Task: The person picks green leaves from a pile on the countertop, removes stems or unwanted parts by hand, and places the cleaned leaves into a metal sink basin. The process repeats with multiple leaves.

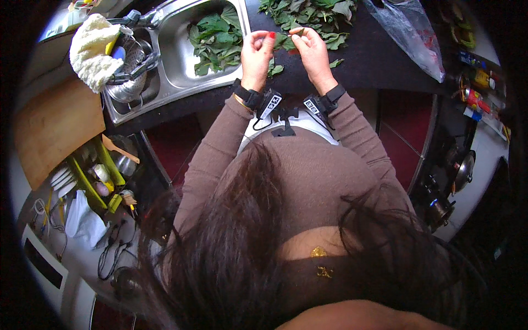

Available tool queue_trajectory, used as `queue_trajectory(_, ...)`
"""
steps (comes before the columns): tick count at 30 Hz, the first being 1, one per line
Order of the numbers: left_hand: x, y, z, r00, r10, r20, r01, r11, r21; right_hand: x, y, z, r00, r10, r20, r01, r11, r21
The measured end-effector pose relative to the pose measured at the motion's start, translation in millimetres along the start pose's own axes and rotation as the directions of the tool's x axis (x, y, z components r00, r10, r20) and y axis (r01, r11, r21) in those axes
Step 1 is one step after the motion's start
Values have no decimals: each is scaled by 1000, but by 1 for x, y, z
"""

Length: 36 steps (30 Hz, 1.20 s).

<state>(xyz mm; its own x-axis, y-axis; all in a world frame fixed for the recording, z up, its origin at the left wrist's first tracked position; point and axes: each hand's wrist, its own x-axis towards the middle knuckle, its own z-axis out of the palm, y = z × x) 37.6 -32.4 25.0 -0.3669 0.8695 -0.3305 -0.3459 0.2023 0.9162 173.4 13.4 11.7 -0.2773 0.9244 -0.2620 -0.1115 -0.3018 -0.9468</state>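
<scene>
My left hand (256,59) and my right hand (313,55) are raised side by side over the dark counter, just right of the sink. Both have thumb and fingers pinched on a thin leaf stem that spans the small gap between them. Green leaves show behind and below the fingers, so which belong to this stem is hard to tell. Beyond my hands spreads a heap of leafy greens (308,14). More loose green leaves (216,41) lie in the steel sink basin (171,58) at the left. A few single leaves rest on the counter near my wrists.
A clear plastic bag (408,38) lies on the counter at the right. Left of the basin, a pale cloth (93,52) hangs over a metal strainer (129,91). A wooden board (60,132) and a green rack (91,181) stand further left. Bottles and cans (476,102) line the right side.
</scene>
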Motion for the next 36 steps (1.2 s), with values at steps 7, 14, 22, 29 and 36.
queue_trajectory(7, 2, -5, -4, 988, 134, 71, -139, 988, 70, -8, -2, 8, 998, -60, 20, 60, 998, -3)
queue_trajectory(14, -4, 0, 0, 962, 170, 214, -198, 974, 114, -5, 1, 8, 997, -41, 64, 42, 999, -13)
queue_trajectory(22, -6, 5, -8, 922, -110, 371, 165, 979, -118, 6, 5, 0, 999, 43, -26, -34, 964, 264)
queue_trajectory(29, -6, -3, -18, 891, -200, 408, 248, 966, -69, 20, -6, -11, 997, 18, -77, 3, 964, 266)
queue_trajectory(36, -7, -7, -32, 906, -194, 377, 174, 981, 89, 27, -8, -14, 997, 19, -79, 5, 956, 295)
